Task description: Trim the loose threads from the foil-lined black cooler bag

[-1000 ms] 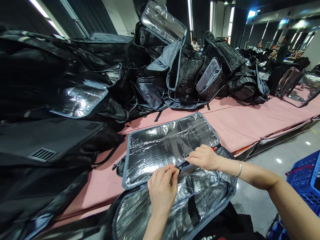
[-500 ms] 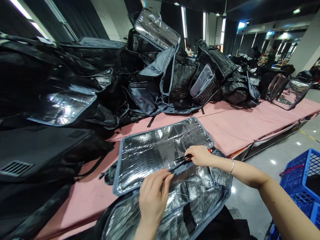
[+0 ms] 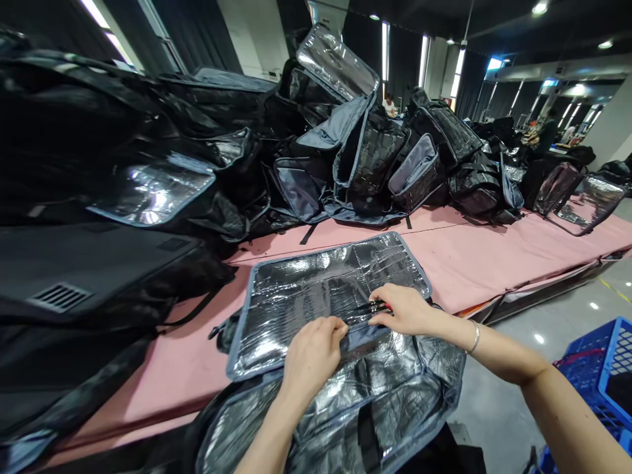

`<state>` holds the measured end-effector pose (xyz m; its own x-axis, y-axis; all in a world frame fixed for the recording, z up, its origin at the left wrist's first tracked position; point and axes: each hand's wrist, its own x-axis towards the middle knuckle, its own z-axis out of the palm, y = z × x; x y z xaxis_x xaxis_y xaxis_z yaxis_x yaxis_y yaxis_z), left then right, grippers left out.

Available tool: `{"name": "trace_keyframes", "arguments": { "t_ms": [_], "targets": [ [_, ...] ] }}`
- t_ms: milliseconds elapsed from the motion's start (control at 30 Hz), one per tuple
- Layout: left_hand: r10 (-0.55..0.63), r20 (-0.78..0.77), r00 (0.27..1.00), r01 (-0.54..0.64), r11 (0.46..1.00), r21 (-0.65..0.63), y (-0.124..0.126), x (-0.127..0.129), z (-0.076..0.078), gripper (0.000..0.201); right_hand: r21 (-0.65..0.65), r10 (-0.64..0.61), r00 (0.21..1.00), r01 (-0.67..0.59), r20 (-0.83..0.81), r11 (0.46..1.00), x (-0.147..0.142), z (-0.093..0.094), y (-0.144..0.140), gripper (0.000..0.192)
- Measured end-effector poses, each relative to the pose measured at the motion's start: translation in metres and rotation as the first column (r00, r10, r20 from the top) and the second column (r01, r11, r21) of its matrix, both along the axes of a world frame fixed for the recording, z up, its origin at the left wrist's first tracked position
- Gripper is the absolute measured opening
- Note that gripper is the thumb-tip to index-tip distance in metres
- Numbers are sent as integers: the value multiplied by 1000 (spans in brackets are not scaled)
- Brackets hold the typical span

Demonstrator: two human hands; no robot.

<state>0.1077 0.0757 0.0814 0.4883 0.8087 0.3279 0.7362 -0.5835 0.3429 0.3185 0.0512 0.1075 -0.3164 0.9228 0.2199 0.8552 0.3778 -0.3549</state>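
An open insulated bag (image 3: pixel 345 388) with a crinkled silver lining lies in front of me. Its lid (image 3: pixel 306 286), silver inside with grey-blue edging, is folded back onto the pink table. My right hand (image 3: pixel 405 309) is closed around thread snips (image 3: pixel 378 306) with dark blades and a bit of red; the blades point left, just above the hinge seam between lid and body. On the left of that seam, my left hand (image 3: pixel 313 349) has thumb and fingers pinched together at the grey-blue binding. Whatever sits between those fingertips is hidden.
Black and camouflage bags (image 3: pixel 375 151), several with flaps hanging open, are heaped along the back. A large black bag (image 3: pixel 99 276) lies at left on the pink table (image 3: pixel 474 257). Blue plastic crates (image 3: pixel 587 362) stand on the floor at right. People are in the far background.
My left hand has moved slightly up and right, its fingers more curled. The snips have tilted and sit closer to level in my right hand. The whole view has shifted a little.
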Motion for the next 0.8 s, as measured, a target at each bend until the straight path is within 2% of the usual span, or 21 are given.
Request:
{"name": "trace_keyframes", "arguments": {
  "t_ms": [33, 100, 167, 267, 433, 667, 733, 800],
  "targets": [
    [6, 0, 1000, -6, 1000, -23, 0, 0, 1, 25, 114, 27, 998, -33, 52, 993, 2, -1, -3, 27],
    [11, 8, 1000, -11, 999, -50, 0, 0, 3, 25, 301, 85, 979, -139, 187, 943, 7, -3, -7, 22],
    [13, 19, 1000, -12, 998, -61, 0, 0, 4, 25, 421, 120, 948, -242, 295, 874, 10, -5, -10, 19],
    [15, 20, 1000, -13, 996, -87, -1, 0, 4, 26, 529, 113, 922, -310, 371, 790, 9, -4, -13, 15],
    [13, 29, 1000, -10, 994, -106, -2, 0, 4, 24, 605, 85, 892, -368, 444, 706, 4, 3, -15, 16],
    [19, 13, 1000, -18, 995, -99, -3, 0, 4, 25, 653, 85, 873, -420, 480, 630, 2, 2, -18, 10],
    [26, -5, 1000, -26, 993, -116, -3, 0, 5, 25, 674, 60, 881, -401, 470, 620, 0, 1, -21, 9],
    [27, -17, 999, -29, 991, -130, -4, 1, 6, 26, 668, 49, 885, -385, 464, 637, -3, 2, -23, 10]
  ]
}}
